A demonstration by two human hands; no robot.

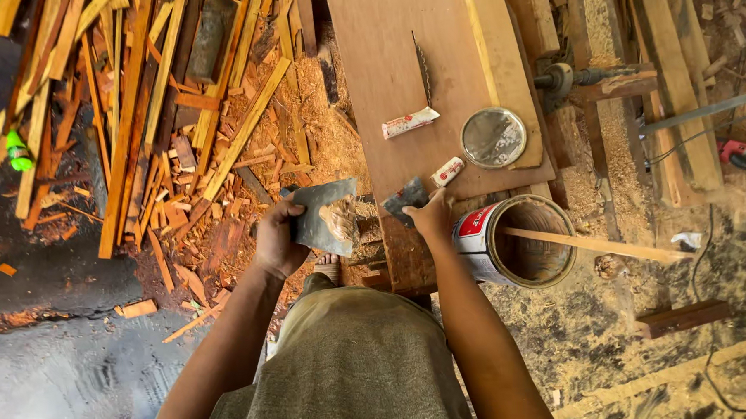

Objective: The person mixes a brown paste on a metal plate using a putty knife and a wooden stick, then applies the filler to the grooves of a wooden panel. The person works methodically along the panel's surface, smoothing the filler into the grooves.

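- your left hand (279, 235) is clamped on a flat grey metal plate (323, 216), fingers curled round its left edge, holding it tilted above the floor
- a tan lump of filler paste (340, 219) sits on the right part of that plate
- your right hand (431, 216) pinches a small dark scraper blade (405, 198) between thumb and fingers, the blade resting on the near end of the reddish wooden board (386, 78)
- the two hands are near each other, apart, with the plate's right edge just beside the scraper
- just right of your right hand stands an open tin can (517, 239) with a red and white label, touching the board's near corner
- a pale wooden stick (595, 244) lies across the can's mouth and juts out to the right
- farther up the board lie a small white and red tube (449, 171), a longer white and red tube (409, 122), a round metal lid (493, 138) and a thin twisted drill bit (422, 67)
- left of the board, a heap of wood offcuts and strips (145, 119) covers the floor, with a green bottle (16, 151) at its far left edge
- sawdust (600, 341) spreads over the ground to your right, with a short wood block (682, 317) on it
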